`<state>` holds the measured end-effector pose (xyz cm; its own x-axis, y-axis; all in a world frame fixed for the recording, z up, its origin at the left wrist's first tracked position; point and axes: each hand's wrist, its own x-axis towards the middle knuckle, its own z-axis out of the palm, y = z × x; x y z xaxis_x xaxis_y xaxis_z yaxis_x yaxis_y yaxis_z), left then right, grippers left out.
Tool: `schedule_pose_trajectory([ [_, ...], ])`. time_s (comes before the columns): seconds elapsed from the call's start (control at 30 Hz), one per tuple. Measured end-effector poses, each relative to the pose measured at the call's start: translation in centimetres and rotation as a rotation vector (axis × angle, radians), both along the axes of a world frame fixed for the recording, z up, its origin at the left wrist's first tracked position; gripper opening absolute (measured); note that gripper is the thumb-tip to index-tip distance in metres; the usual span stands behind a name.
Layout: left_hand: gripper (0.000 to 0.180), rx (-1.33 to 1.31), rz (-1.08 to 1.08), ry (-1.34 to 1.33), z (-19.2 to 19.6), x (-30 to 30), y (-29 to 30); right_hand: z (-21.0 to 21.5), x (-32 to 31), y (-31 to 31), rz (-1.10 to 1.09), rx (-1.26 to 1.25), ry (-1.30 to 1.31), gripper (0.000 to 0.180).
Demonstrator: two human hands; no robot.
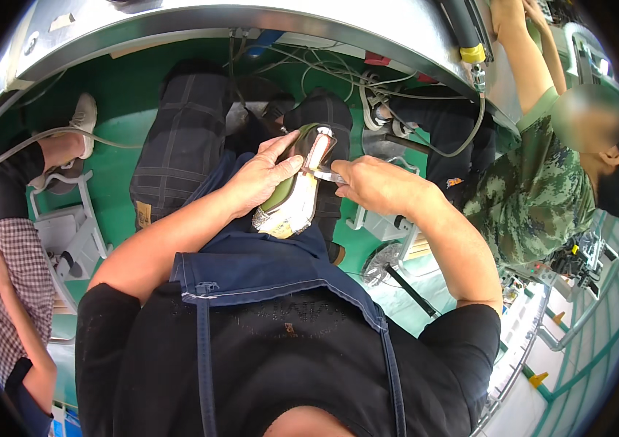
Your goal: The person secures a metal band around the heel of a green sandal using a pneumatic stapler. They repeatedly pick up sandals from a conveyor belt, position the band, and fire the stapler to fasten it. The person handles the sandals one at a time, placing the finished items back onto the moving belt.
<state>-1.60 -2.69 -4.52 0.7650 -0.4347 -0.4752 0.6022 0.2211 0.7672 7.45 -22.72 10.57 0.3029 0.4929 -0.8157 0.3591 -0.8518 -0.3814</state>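
An unfinished shoe (286, 207) lies across my lap with its underside turned up. Its upper is dark green, its bottom whitish, and a reddish strip shows near the far end. My left hand (269, 177) is closed round the shoe's left side, its thumb pressed near the edge. In the fist of my right hand (382, 183) is a metal hand tool that looks like pincers (326, 175). The tool's head touches the shoe's edge close to my left thumb. My right palm hides the tool's handle.
A metal-edged workbench (251, 18) curves across the front, with loose cables (324, 65) beneath it. A black tool with a yellow collar (472, 54) hangs from its right side on a hose. A co-worker in a camouflage shirt (542, 197) sits right; another person's checked cloth (25, 255) shows left.
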Motion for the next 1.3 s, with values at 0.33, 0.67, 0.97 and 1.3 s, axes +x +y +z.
schedule_pose_trajectory([
  [0.33, 0.082, -0.248, -0.026, 0.429, 0.5, 1.7, 0.8, -0.6, -0.7, -0.6, 0.300, 0.049, -0.339, 0.017],
  [0.67, 0.079, -0.137, -0.093, 0.378, 1.3, 2.6, 0.2, -0.8, -7.2, 1.1, 0.562, -0.260, -0.905, 0.013],
  [0.97, 0.069, 0.128, -0.185, 0.176, 0.9, 1.9, -0.5, 5.5, -1.8, -1.5, -0.011, -0.062, -0.362, 0.017],
  [1.3, 0.060, 0.464, -0.168, -0.051, 3.0, 0.9, -1.0, 8.6, 16.4, -4.6, -0.473, 0.088, -1.243, 0.048],
])
